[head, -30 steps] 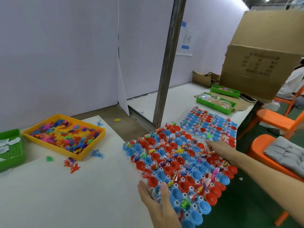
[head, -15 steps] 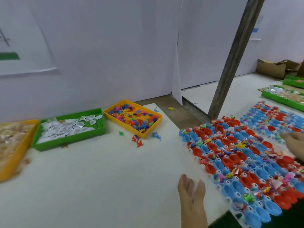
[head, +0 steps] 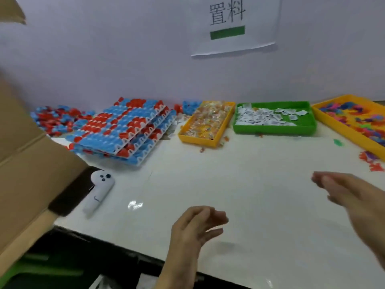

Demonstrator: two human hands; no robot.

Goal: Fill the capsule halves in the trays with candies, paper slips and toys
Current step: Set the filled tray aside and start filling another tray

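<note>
A stack of trays [head: 123, 132] holding red and blue capsule halves lies at the back left of the white table. To its right stand a yellow tray of wrapped candies [head: 206, 123], a green tray of paper slips [head: 273, 118] and a yellow tray of small coloured toys [head: 354, 122] at the far right edge. My left hand [head: 198, 226] hovers over the table's front, fingers apart, holding nothing. My right hand [head: 352, 197] hovers at the right, open and blurred, also holding nothing.
A cardboard box [head: 25, 163] fills the left side. A small white plush figure [head: 100, 190] lies beside it. Loose capsule halves [head: 54, 119] are heaped at the back left. Stray toys [head: 370, 161] lie by the right tray. A paper sign [head: 231, 24] hangs on the wall.
The view has swung left, away from the filled capsule trays to the supply trays and the tray stack. Both hands let go of the filled tray and now hover with nothing in them.
</note>
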